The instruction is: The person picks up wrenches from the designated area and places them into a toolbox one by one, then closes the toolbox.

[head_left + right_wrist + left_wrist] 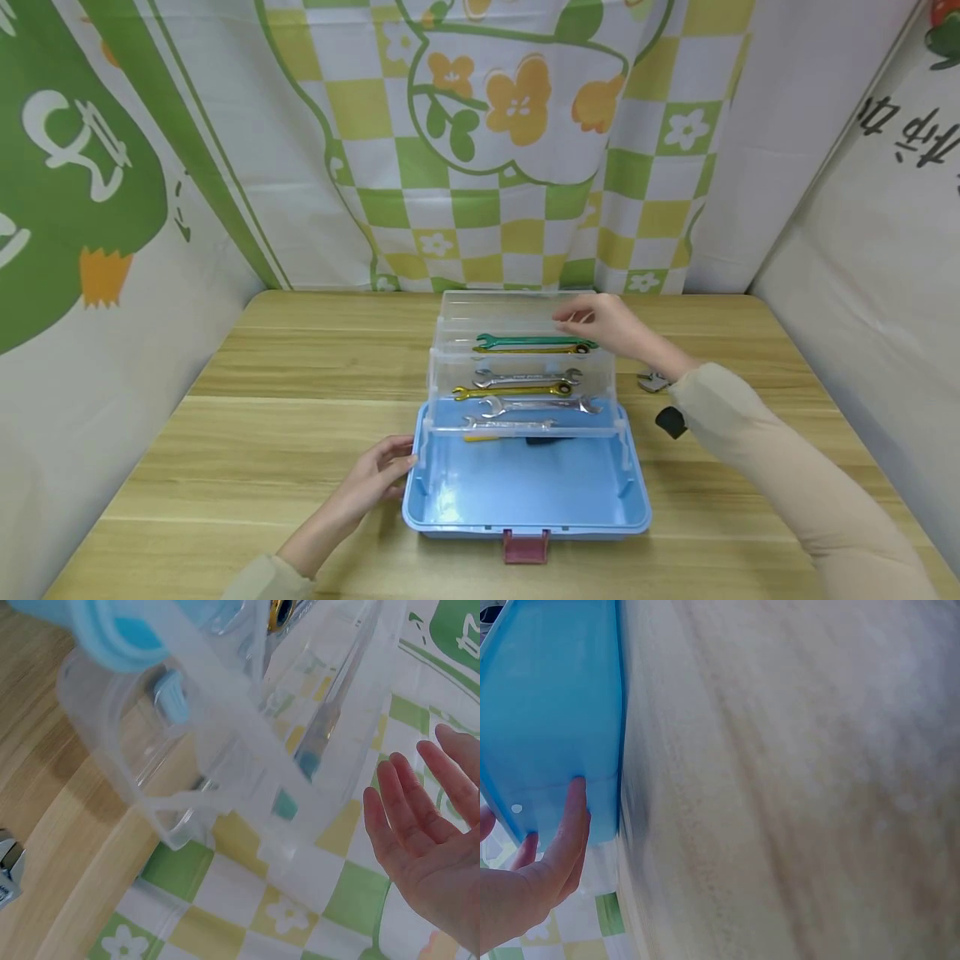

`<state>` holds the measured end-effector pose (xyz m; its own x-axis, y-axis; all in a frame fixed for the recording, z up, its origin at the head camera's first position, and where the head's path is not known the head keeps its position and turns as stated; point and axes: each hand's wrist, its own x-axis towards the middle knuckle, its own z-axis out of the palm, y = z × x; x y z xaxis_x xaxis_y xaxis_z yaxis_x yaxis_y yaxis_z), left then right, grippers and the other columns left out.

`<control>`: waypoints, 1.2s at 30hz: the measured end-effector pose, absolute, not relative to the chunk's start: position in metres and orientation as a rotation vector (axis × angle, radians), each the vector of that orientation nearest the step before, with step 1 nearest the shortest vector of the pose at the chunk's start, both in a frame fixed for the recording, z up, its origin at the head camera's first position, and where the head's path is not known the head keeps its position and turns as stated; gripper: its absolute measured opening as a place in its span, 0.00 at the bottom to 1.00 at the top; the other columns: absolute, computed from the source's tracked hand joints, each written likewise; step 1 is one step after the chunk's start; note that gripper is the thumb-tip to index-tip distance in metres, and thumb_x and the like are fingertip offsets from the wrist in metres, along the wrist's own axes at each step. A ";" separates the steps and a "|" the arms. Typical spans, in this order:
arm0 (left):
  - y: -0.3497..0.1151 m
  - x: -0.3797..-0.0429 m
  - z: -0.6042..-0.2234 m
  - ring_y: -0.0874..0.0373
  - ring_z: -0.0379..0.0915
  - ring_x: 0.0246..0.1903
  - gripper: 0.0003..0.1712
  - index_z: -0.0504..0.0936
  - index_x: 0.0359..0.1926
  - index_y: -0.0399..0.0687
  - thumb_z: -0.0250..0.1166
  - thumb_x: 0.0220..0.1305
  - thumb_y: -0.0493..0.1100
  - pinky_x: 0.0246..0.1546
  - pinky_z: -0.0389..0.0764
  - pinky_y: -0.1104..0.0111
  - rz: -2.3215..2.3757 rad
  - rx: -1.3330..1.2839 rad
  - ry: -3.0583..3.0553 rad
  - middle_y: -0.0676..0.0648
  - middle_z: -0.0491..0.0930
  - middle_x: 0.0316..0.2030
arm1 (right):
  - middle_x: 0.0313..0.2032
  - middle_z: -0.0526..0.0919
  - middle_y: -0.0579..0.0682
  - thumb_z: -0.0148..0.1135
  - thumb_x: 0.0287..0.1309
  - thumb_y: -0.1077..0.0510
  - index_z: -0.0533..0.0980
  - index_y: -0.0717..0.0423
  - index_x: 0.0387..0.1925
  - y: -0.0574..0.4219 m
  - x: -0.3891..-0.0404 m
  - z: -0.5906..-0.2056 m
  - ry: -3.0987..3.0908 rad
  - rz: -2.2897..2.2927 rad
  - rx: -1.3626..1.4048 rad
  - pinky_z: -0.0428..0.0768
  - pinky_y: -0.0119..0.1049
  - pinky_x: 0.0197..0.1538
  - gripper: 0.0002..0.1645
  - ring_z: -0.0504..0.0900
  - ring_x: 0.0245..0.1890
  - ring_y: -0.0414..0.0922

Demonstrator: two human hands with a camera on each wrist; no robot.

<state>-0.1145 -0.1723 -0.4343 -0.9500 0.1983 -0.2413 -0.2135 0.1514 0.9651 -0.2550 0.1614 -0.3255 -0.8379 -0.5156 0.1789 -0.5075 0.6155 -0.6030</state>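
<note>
A blue toolbox (525, 492) stands with its clear trays (442, 375) raised at the back. Several wrenches lie in them, including a green wrench (525, 341), a gold wrench (513, 392) and a silver wrench (540, 407). My left hand (375, 475) touches the box's left side, its fingertips on the outer wall (555, 727) in the left wrist view. Above the uppermost tray is my right hand (603, 323), with nothing in it. The right wrist view shows its fingers (409, 799) extended and apart from the clear plastic.
An adjustable wrench (652, 382) and a black object (671, 422) lie on the wooden table (300, 400) right of the box, near my right sleeve. A maroon latch (525, 547) hangs at the box's front. Patterned curtains (510, 208) stand behind the table.
</note>
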 end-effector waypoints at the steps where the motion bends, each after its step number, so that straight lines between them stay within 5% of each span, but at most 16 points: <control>1: -0.172 -0.115 -0.434 0.50 0.71 0.43 0.29 0.60 0.57 0.28 0.56 0.60 0.41 0.38 0.80 0.62 1.862 -0.016 2.126 0.30 0.64 0.53 | 0.38 0.81 0.52 0.57 0.55 0.57 0.78 0.58 0.42 0.164 -0.254 -0.326 2.814 -1.052 -0.869 0.78 0.38 0.41 0.13 0.77 0.35 0.44; 23: -0.172 -0.115 -0.434 0.50 0.71 0.44 0.28 0.61 0.56 0.28 0.56 0.60 0.41 0.38 0.80 0.62 1.852 -0.020 2.136 0.30 0.65 0.53 | 0.37 0.81 0.57 0.56 0.57 0.57 0.77 0.64 0.42 0.234 -0.247 -0.343 2.883 -1.125 -0.696 0.78 0.33 0.39 0.15 0.77 0.35 0.48; 36: -0.173 -0.114 -0.434 0.49 0.71 0.43 0.28 0.60 0.57 0.28 0.55 0.60 0.41 0.38 0.80 0.62 1.857 -0.018 2.129 0.30 0.64 0.53 | 0.40 0.79 0.62 0.53 0.59 0.55 0.74 0.66 0.46 0.275 -0.243 -0.364 2.859 -1.036 -0.560 0.79 0.42 0.39 0.19 0.77 0.39 0.54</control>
